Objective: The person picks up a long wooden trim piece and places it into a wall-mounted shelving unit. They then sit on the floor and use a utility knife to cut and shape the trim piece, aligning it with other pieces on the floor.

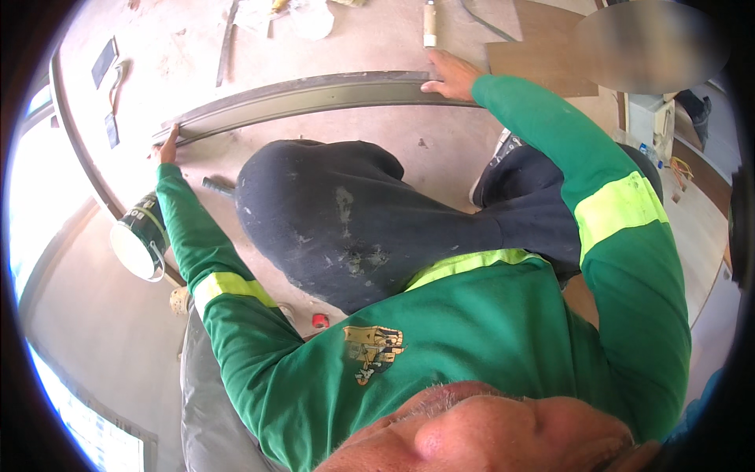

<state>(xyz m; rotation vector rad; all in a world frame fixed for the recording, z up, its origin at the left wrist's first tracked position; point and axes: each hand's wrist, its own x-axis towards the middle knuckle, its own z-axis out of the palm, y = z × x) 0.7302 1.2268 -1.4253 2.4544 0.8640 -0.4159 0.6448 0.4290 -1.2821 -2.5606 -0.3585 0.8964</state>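
A long grey metal profile (314,98) with ridged edges lies across the floor beyond my knees. My left hand (167,148) grips its left end, thumb upward. Over by the right end, my right hand (452,75) rests on the profile, its thumb against the face and its fingers stretched apart past the far edge. The tips of some right fingers are hidden. Just beyond that hand stands a pale cylindrical tube (429,23). Beside my left forearm a dark bucket (145,224) with a white lid or opening is tilted.
A thin dark strip (227,43) and a clear plastic bag (312,17) lie at the far side. Brown board (535,67) covers the floor at right. A small red object (320,321) is near my knee, a dark tool handle (218,186) by my shin. A frame rail (79,149) runs at left.
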